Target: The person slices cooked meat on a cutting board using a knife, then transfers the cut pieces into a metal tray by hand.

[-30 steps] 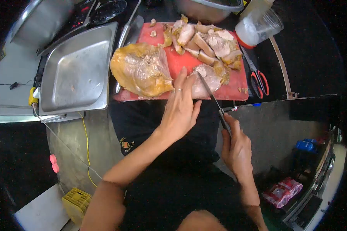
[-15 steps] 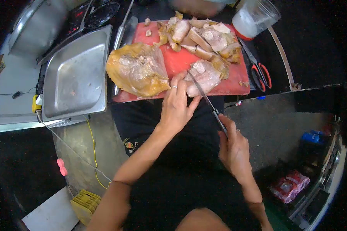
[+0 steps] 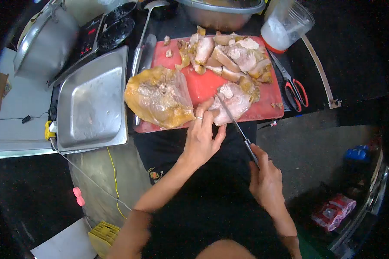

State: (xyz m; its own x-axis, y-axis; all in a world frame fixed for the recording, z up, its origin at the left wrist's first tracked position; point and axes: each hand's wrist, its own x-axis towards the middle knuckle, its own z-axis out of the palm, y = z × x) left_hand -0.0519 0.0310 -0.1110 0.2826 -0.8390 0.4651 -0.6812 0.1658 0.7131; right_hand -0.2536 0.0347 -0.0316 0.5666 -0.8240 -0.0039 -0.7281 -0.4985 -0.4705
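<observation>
My right hand (image 3: 267, 177) is wrapped round the handle of a knife (image 3: 234, 122). The blade lies across a pale piece of cooked chicken (image 3: 242, 103) at the front of the red cutting board (image 3: 199, 88). With bent fingers, my left hand (image 3: 202, 138) holds that piece by its left edge, close to the blade; a ring shows on one finger. Left of this hand rests a large chunk of chicken (image 3: 160, 97) with yellow skin. Several cut chicken pieces (image 3: 229, 58) are heaped at the back right of the board.
A steel tray (image 3: 93, 103) stands left of the board, with a long-handled ladle (image 3: 139, 49) between them. Red-handled scissors (image 3: 289, 82) and a clear plastic jar (image 3: 285, 28) are at the right. Behind are a metal basin (image 3: 222, 15) and a large pot (image 3: 47, 43).
The view has tilted, so the board and surroundings appear lower and slightly further right. Both hands keep their grips, and the blade stays on the same chicken piece.
</observation>
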